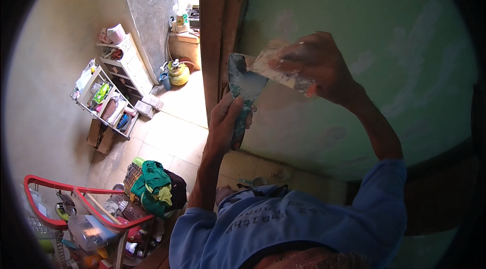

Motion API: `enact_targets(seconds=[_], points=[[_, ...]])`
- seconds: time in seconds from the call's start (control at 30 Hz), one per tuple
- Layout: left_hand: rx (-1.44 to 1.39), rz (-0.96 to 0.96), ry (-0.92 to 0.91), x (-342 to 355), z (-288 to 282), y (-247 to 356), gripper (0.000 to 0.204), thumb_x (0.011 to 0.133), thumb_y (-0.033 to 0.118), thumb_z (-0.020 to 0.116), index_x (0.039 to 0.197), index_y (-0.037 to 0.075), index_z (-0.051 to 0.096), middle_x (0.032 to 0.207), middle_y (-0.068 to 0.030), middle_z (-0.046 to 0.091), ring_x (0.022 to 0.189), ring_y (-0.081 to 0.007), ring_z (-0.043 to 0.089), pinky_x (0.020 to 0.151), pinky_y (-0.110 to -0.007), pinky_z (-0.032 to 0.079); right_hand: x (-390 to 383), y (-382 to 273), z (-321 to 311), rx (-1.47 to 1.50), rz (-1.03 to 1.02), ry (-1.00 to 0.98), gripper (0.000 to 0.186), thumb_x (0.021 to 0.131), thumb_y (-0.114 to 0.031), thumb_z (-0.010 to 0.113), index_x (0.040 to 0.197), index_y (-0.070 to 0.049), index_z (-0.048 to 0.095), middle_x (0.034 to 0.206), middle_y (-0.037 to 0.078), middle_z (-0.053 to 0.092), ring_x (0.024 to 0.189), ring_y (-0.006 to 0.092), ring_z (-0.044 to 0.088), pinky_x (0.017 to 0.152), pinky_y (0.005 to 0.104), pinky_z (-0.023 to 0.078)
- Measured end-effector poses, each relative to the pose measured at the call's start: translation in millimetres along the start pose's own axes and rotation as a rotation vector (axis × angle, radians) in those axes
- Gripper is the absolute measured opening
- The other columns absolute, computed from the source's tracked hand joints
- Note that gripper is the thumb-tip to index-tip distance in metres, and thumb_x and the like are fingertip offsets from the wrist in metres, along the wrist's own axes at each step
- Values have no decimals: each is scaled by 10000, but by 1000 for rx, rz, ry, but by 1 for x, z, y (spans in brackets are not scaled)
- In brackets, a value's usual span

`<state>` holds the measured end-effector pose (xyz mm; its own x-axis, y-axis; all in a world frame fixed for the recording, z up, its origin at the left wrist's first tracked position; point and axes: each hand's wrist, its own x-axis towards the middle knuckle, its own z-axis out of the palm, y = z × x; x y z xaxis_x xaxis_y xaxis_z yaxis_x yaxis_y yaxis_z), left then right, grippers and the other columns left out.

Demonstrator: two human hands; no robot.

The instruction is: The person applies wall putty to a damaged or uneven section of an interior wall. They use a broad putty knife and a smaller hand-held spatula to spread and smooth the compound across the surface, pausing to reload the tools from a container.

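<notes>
My left hand (pixel 228 122) grips the handle of a wide putty knife (pixel 245 81), held upright with its teal, putty-smeared blade at the top. My right hand (pixel 316 66) holds a flat, pale scraper plate (pixel 273 61) crusted with putty, its left end against or just over the putty knife's blade. The right hand is somewhat blurred. Beyond both tools rises a green wall (pixel 379 41) with whitish patches, beside a brown wooden door frame (pixel 217 11).
At left stand a white drawer unit (pixel 126 66), a loaded rolling rack (pixel 104 92), a yellow gas cylinder (pixel 178 75) and a cardboard box (pixel 98 137). Below are a red-framed rack (pixel 48 183) of containers and piled clothes (pixel 152 183). The tiled floor (pixel 177 142) runs toward a bright doorway.
</notes>
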<state>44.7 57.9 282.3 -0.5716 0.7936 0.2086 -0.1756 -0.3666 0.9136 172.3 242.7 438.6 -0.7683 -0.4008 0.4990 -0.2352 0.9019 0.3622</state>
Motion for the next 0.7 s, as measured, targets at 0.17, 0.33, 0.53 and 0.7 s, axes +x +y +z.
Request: enact_targets(seconds=[0.17, 0.33, 0.53, 0.7], points=[[53, -27, 90, 0, 21, 21, 256, 1016, 252, 457, 1042, 29, 579, 723, -18, 582, 484, -48, 469, 380, -211, 353, -20, 3, 7, -214, -131, -171, 445, 683, -187, 729, 1119, -264, 688, 1122, -60, 614, 1070, 196, 550, 896, 405, 418], [63, 69, 213, -11, -12, 25, 251, 1003, 245, 467, 998, 19, 574, 670, -20, 577, 465, -79, 484, 383, -239, 372, -37, 80, -25, -182, 259, -160, 363, 788, -154, 655, 1151, -171, 657, 1078, 29, 626, 1040, 263, 560, 838, 401, 466], [79, -95, 121, -1, 0, -24, 283, 1007, 269, 437, 953, 24, 566, 633, -45, 558, 385, -83, 441, 334, -235, 328, 98, 192, -155, -959, 212, 577, 418, 821, -139, 650, 1236, -168, 605, 1059, 54, 567, 972, 273, 541, 822, 358, 497], [-25, -210, 42, -8, 9, -46, 307, 1005, 266, 438, 923, 13, 592, 634, -53, 559, 380, -87, 423, 315, -247, 310, 132, 269, -165, -1285, 339, 607, 527, 812, -201, 696, 1300, -82, 534, 1134, 82, 505, 1016, 277, 521, 788, 384, 517]])
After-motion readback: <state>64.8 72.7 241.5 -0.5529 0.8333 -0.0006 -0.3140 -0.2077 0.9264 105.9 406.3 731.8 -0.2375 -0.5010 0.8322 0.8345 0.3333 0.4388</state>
